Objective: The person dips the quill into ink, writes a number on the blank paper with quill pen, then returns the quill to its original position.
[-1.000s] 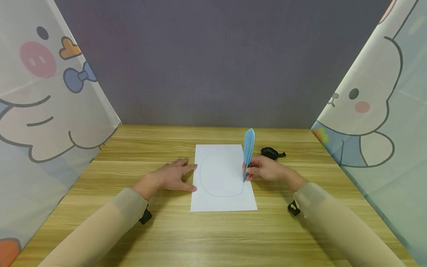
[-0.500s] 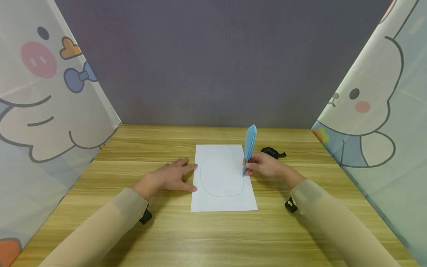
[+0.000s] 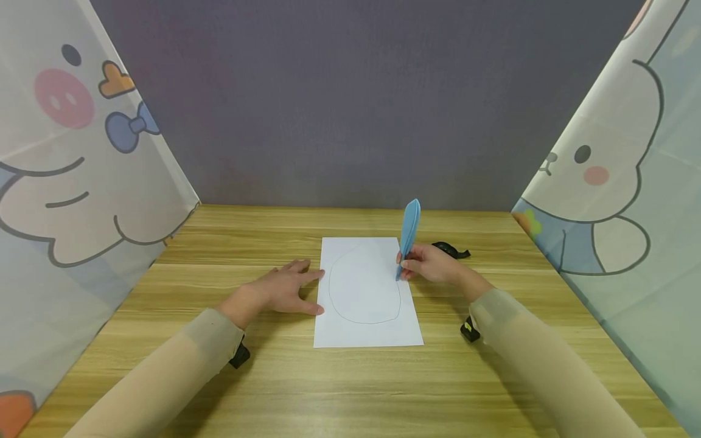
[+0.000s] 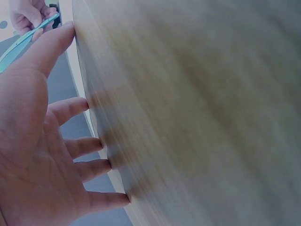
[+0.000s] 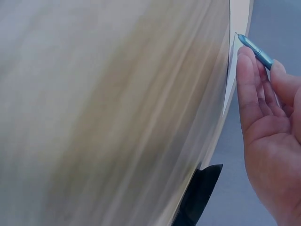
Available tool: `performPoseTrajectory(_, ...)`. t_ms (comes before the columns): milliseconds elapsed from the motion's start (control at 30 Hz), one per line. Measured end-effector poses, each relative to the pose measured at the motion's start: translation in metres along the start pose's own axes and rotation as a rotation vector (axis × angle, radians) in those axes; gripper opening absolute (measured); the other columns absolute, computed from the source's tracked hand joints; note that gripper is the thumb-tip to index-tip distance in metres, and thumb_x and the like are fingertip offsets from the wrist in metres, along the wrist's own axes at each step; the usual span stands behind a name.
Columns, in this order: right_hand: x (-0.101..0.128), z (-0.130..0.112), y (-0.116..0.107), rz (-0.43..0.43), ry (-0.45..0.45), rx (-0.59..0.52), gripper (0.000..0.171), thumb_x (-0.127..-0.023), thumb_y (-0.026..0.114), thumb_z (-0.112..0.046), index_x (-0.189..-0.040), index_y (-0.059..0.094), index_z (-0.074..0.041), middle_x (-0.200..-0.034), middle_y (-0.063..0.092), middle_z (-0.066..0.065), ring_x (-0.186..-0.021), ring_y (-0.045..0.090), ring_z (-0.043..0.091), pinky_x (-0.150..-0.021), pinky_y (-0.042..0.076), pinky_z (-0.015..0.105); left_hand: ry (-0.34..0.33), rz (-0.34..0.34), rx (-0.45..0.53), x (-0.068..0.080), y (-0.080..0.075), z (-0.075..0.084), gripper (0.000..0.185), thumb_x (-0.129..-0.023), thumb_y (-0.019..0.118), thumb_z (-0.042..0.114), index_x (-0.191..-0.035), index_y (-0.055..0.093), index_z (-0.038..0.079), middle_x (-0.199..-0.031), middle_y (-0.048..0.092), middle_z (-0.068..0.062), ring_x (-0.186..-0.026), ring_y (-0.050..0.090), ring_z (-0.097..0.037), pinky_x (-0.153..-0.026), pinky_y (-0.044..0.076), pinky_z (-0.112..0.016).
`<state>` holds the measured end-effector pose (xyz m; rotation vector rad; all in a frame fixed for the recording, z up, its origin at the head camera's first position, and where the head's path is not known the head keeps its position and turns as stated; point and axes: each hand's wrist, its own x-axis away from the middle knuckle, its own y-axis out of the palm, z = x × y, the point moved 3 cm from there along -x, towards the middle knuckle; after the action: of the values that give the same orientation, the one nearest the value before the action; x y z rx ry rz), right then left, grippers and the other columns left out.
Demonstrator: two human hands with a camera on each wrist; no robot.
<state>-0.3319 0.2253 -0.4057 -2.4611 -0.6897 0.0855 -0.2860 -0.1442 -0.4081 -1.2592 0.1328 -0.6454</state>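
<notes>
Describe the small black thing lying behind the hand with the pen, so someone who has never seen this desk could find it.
Start at the wooden table and find the white sheet of paper at its middle. Just past the sheet's far right corner, behind the right hand gripping a blue feather-shaped pen, lies a small black object. It is the only dark, glossy thing on the far side of the tabletop, with a short tail pointing right.
</notes>
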Motion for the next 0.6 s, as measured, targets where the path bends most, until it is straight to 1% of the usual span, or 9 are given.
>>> performPoseTrajectory(233, -0.007, 0.001, -0.001, 0.036, 0.013, 0.051, 0.024, -0.116, 0.054, -0.009, -0.129, 0.065, 0.007, -0.112, 0.077, 0.019, -0.099, 0.078, 0.023, -0.090, 0.067, 0.036, -0.006, -0.004, -0.001, 0.000, 0.000, 0.001, 0.100, -0.095, 0.072, 0.073, -0.174, 0.035, 0.026, -0.184, 0.016, -0.021, -0.169, 0.014, -0.052, -0.129, 0.018, -0.080)
performPoseTrajectory(467, -0.013, 0.000, 0.001, 0.052, 0.006, 0.024, 0.024, -0.116, 0.055, -0.011, -0.129, 0.066, 0.006, -0.112, 0.077, 0.019, -0.098, 0.078, 0.021, -0.090, 0.067, 0.036, -0.009, -0.009, 0.000, 0.000, 0.000, 0.001, 0.100, -0.094, 0.072, 0.073, -0.174, 0.035, 0.027, -0.184, 0.016, -0.020, -0.169, 0.014, -0.051, -0.129, 0.018, -0.080)
performPoseTrajectory(600, -0.017, 0.000, 0.002, 0.070, 0.007, 0.042, 0.023, -0.116, 0.056, -0.012, -0.128, 0.067, 0.004, -0.111, 0.078, 0.017, -0.096, 0.077, 0.020, -0.090, 0.066, 0.038, -0.010, -0.010, 0.001, 0.000, 0.000, 0.001, 0.100, -0.095, 0.072, 0.073, -0.174, 0.035, 0.027, -0.184, 0.016, -0.020, -0.169, 0.013, -0.051, -0.129, 0.018, -0.080)
